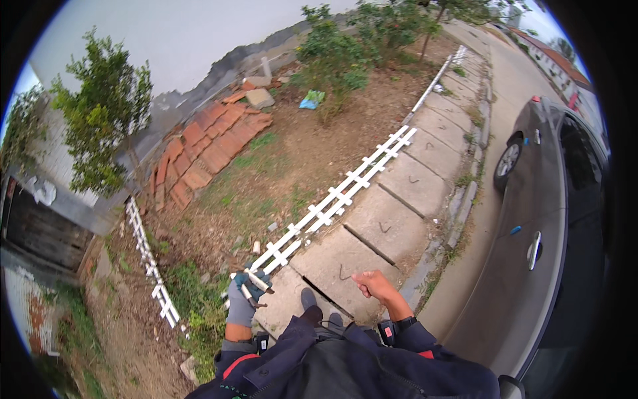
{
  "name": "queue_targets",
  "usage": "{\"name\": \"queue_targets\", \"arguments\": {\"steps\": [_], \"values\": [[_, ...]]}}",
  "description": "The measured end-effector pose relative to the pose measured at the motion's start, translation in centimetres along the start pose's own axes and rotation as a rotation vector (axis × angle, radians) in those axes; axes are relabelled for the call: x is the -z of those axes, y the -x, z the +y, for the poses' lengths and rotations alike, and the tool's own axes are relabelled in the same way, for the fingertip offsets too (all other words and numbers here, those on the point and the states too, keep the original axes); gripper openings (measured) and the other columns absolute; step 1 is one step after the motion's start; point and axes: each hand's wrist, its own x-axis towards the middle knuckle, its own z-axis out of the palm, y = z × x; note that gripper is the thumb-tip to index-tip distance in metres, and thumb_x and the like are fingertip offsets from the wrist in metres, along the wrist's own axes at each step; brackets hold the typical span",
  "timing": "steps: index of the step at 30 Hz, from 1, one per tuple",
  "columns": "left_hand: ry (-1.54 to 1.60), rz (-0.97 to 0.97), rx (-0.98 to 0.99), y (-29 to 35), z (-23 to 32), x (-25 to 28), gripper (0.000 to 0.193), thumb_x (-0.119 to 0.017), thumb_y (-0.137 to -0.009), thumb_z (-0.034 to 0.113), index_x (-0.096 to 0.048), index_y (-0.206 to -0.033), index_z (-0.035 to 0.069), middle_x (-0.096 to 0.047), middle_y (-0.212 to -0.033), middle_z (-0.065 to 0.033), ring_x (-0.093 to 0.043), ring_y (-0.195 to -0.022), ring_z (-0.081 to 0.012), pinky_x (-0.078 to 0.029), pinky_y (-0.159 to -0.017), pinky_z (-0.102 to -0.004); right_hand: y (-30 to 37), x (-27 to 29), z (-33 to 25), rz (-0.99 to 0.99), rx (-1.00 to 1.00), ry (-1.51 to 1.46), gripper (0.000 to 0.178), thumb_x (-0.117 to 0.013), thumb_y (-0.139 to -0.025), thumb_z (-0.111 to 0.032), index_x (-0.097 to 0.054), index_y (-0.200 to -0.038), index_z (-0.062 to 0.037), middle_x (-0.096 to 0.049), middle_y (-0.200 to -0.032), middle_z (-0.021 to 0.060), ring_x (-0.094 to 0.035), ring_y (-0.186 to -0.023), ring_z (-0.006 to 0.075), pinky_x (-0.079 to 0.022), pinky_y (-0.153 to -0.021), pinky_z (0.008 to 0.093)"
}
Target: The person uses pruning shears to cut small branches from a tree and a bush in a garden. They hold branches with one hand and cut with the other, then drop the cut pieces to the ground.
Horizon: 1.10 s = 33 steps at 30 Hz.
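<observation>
My left hand [240, 297], in a grey and dark green glove, is closed around two pale, narrow bars [257, 282] with a brownish end; their exact kind is unclear. It is beside the near end of a low white picket fence [325, 207]. My right hand [376, 285] is bare and hovers over the concrete slabs, its fingers curled in toward the thumb. Whatever they may hold is too small or hidden to make out. Near its fingertips a bent metal hook [343, 272] sticks up from a slab [351, 249].
Stacked red roof tiles [211, 138] lie in the dirt bed beyond the fence. A second white fence [151, 266] runs at left, near a leafy tree [106, 113]. Gaps part the slabs underfoot. On the right a dark car [531, 219] stands beside the kerb.
</observation>
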Motion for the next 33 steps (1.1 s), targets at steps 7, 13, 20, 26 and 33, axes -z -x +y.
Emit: {"name": "queue_targets", "arguments": {"steps": [7, 13, 20, 26, 33], "values": [[0.068, -0.083, 0.156, -8.6, 3.7, 0.5, 0.051, -0.052, -0.084, 0.025, -0.049, -0.133, 0.012, -0.06, -0.115, -0.0268, -0.063, -0.096, -0.0434, -0.056, -0.079, -0.0581, -0.8, 2.1, -3.0, 0.23, 0.051, -0.015, 0.026, -0.075, -0.087, -0.022, -0.059, -0.076, -0.0053, -0.053, -0.057, 0.0009, -0.051, -0.048, 0.0109, -0.039, -0.044, 0.0275], [-0.102, -0.004, 0.159, -13.7, 3.4, -2.3, 0.042, -0.051, -0.087, 0.021, -0.046, -0.128, 0.011, -0.057, -0.115, -0.0252, -0.062, -0.094, -0.0472, -0.051, -0.081, -0.0672, 0.1, 1.3, -5.6, 0.354, 0.118, -0.079, 0.028, -0.075, -0.087, -0.023, -0.059, -0.075, -0.0042, -0.053, -0.057, 0.0003, -0.049, -0.046, 0.0107, -0.038, -0.044, 0.0273], [-0.151, 0.019, 0.298, -16.2, 1.2, -6.7, 0.048, -0.053, -0.087, 0.018, -0.042, -0.134, 0.013, -0.06, -0.113, -0.0297, -0.063, -0.096, -0.0486, -0.054, -0.082, -0.0658, 0.9, 3.5, -6.2, 0.476, 0.074, -0.233, 0.028, -0.071, -0.091, -0.022, -0.057, -0.072, -0.0055, -0.051, -0.058, -0.0011, -0.045, -0.048, 0.0093, -0.036, -0.045, 0.0264], [-0.133, 0.014, 0.316, -19.1, -0.6, -9.7, 0.054, -0.053, -0.085, 0.019, -0.043, -0.138, 0.014, -0.06, -0.113, -0.0292, -0.062, -0.098, -0.0481, -0.052, -0.086, -0.0661, -1.5, 9.7, -6.3, 0.438, 0.133, -0.27, 0.016, -0.063, -0.093, -0.016, -0.067, -0.092, -0.0005, -0.055, -0.061, 0.0007, -0.051, -0.048, 0.0106, -0.039, -0.044, 0.0263], [-0.244, 0.048, 0.156, -22.0, -7.8, -20.1, 0.058, -0.057, -0.082, 0.027, -0.044, -0.135, 0.007, -0.057, -0.12, -0.0301, -0.061, -0.102, -0.0469, -0.051, -0.09, -0.063, -4.7, 23.0, -8.8, 0.411, 0.186, -0.285, 0.026, -0.06, -0.096, -0.027, -0.064, -0.086, -0.0033, -0.054, -0.061, -0.0022, -0.052, -0.051, 0.0088, -0.04, -0.047, 0.0248]]}}
